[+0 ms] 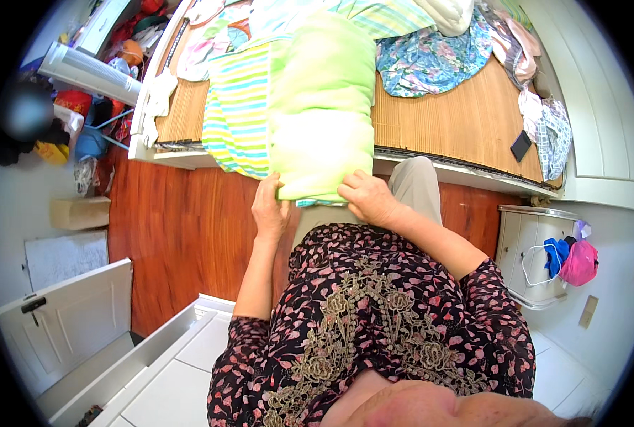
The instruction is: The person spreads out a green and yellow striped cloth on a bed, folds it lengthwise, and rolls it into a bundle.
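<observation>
A light green quilt [322, 92], folded into a long thick strip, runs from the bed over its near edge toward my lap. At its near end my left hand [269, 208] grips the left corner, fingers closed on the cloth. My right hand [371, 198] pinches the same end near its right corner. Between the hands, a little blue-and-white cloth peeks out under the green edge. To the left of the strip, green, blue and white striped fabric [237, 107] spreads over the bed; whether it is part of the quilt I cannot tell.
The bed has a tan slatted mat [445, 124]. On it lie a blue floral cloth [431, 62], a black phone [520, 146] and checked fabric [552, 139]. A white cabinet [534, 249] with a pink bag [579, 263] stands right; a white door [75, 320] is at lower left.
</observation>
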The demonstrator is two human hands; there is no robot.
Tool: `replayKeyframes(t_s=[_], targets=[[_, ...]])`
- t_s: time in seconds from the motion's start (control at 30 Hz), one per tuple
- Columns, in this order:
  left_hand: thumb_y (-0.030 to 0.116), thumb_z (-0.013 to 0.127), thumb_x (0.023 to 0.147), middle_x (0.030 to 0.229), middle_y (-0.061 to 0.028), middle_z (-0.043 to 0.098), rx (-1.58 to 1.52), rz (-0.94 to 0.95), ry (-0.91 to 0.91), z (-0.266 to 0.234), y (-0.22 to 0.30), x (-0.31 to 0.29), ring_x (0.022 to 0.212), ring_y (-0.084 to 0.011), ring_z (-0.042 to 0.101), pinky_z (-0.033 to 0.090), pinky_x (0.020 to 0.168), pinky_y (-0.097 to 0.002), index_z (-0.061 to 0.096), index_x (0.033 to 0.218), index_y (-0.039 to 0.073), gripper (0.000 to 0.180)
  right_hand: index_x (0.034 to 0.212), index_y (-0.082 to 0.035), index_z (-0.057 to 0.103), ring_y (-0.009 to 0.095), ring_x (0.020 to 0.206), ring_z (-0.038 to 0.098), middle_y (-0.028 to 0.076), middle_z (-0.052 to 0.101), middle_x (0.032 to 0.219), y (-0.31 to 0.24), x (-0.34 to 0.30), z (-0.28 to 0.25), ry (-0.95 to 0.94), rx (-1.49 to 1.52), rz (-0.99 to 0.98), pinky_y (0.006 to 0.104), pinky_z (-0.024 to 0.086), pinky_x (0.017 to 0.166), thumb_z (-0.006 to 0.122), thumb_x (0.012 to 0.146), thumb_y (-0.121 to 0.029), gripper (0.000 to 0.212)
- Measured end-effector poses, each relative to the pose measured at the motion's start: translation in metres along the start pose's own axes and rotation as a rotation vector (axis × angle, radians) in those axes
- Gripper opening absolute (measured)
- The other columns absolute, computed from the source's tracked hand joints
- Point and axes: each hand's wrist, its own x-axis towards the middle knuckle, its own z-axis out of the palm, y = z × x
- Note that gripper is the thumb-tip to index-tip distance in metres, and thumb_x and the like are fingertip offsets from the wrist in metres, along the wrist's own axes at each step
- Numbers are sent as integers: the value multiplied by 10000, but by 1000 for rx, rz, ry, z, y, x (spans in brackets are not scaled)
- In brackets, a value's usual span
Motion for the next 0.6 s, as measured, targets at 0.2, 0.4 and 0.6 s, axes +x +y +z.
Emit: replayKeyframes(t_s=[0.2, 0.4, 0.6], targets=[[-16, 596, 752, 1273, -190, 497, -117, -76, -253, -57, 47, 48, 1180, -341, 487, 410, 968, -397, 525, 1158, 19, 413, 831, -70, 525, 265, 826, 528, 89, 489, 838, -2, 9, 10, -21, 9, 2, 362, 484, 692, 630, 612, -65, 243], [107, 638, 802, 1369, -206, 400, -119, 132, 34, -51, 115, 132, 1250, -358, 398, 335, 1025, -437, 430, 1322, 12, 567, 834, -83, 556, 252, 829, 536, 79, 507, 841, -8, 12, 13, -46, -37, -18, 349, 488, 699, 660, 612, -80, 245], [509, 472, 888, 1454, -215, 285, 378, -122, -368, 106, 5, 95, 1348, -347, 263, 213, 1075, -516, 315, 1413, 44, 718, 812, -66, 549, 273, 854, 540, 95, 516, 842, -3, 8, 20, -63, 58, -29, 369, 489, 703, 612, 635, -70, 187]])
